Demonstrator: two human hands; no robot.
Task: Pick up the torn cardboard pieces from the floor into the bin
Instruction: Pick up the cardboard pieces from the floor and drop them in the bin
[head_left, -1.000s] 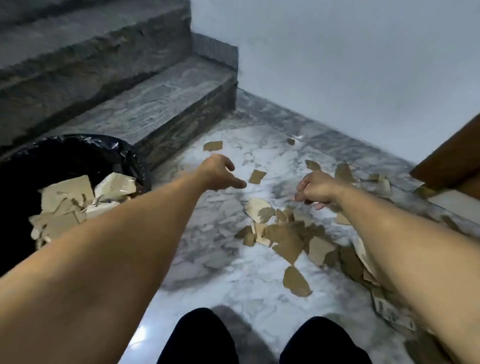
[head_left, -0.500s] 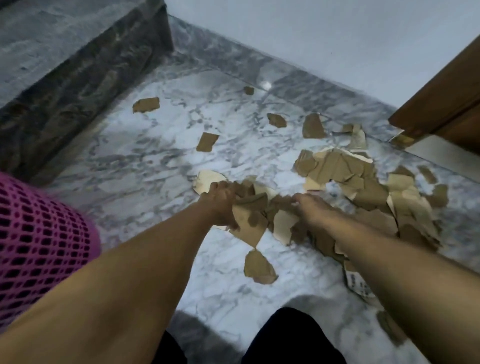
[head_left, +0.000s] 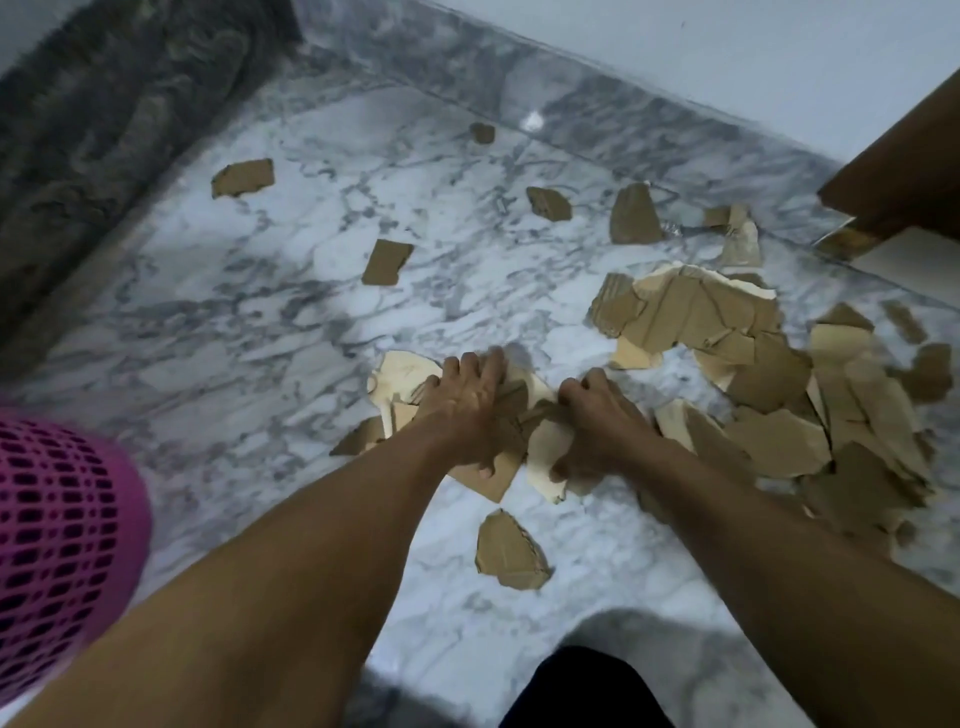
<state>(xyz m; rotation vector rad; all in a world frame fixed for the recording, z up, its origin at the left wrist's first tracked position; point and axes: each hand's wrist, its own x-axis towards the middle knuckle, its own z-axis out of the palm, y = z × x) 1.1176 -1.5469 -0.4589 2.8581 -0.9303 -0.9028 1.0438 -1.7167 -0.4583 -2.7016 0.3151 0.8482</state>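
- Much is left: a big heap of cardboard pieces (head_left: 769, 395) lies toward the right edge of the floor (head_left: 234, 322), with loose scraps near the far wall and one by the knees.
- The pink bin (head_left: 57, 525) shows at the left edge; what it holds is hidden.
- The left hand (head_left: 467, 410) and right hand (head_left: 597, 415), side by side, curl round a bunch of pieces on the floor.

single head-worn view, wide-angle, looks forward and steeply down at marble floor (head_left: 260, 322). both forearms enter from bottom edge, left hand (head_left: 470, 402) and right hand (head_left: 597, 415) near frame centre, close to lens. stair riser (head_left: 104, 104) upper left, wall (head_left: 727, 62) along top. no second view.
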